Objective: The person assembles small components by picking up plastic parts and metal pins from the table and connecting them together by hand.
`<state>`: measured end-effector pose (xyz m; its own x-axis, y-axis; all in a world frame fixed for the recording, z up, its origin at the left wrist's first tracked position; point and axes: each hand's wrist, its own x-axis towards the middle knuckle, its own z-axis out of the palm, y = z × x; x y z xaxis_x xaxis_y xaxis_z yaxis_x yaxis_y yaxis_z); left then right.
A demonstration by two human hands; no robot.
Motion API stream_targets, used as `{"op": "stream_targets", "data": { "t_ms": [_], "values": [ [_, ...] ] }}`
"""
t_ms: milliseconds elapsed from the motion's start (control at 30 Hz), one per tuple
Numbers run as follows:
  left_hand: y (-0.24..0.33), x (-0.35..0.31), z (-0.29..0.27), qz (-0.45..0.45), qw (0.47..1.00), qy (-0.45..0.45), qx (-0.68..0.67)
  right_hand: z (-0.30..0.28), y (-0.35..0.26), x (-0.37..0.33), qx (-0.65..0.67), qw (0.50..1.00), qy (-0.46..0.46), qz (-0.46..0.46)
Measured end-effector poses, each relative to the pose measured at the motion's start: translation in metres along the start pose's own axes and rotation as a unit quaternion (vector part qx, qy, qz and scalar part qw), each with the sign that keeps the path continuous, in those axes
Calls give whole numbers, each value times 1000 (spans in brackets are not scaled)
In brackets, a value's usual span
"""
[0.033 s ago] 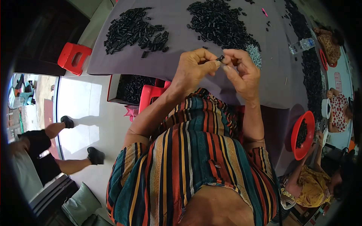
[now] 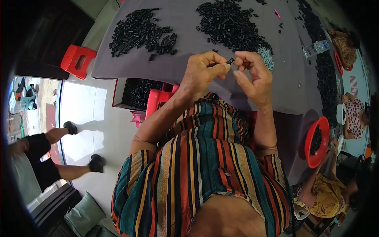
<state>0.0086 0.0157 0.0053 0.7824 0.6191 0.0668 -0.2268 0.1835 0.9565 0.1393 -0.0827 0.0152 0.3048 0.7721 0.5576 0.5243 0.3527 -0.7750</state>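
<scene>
My left hand [image 2: 202, 74] is raised over the near edge of the cloth-covered table, its thumb and index finger pinching a small black plastic part [image 2: 230, 61]. Just right of that part is my right hand [image 2: 256, 79], with its thumb apart from its curled fingers and the fingertips close to the part's end. Nothing shows between them. Beyond the hands lies a large heap of similar black parts [image 2: 227, 23]. A small pile of silvery pieces [image 2: 266, 59], too small to name, adjoins it on the right. Another black heap [image 2: 138, 33] spreads at the far left.
A red stool [image 2: 78, 61] stands left of the grey table [image 2: 177, 67]. A box of black pieces [image 2: 138, 93] sits below its edge beside another red stool [image 2: 156, 100]. At right are a red basin [image 2: 318, 142], a clear bottle [image 2: 316, 48] and several people. Someone walks at left.
My right thumb has drawn slightly away from the black part. My left hand keeps its pinch. The person at left has shifted their legs a little.
</scene>
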Motion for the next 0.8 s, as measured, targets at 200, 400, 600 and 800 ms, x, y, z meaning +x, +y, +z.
{"op": "stream_targets", "data": {
  "t_ms": [200,400,600,800],
  "values": [
    [3,-4,0,-45,996,-14,-70,4,-5,1,-305,940,-30,-154],
    [-2,-1,-7,-67,996,-49,-31,16,6,-8,-417,899,-24,-133],
    [-14,7,-15,-88,994,-62,5,26,29,-12,-345,929,25,-131],
    [-26,13,-20,-108,992,-62,12,35,38,-17,-314,940,50,-120]
  ]
}}
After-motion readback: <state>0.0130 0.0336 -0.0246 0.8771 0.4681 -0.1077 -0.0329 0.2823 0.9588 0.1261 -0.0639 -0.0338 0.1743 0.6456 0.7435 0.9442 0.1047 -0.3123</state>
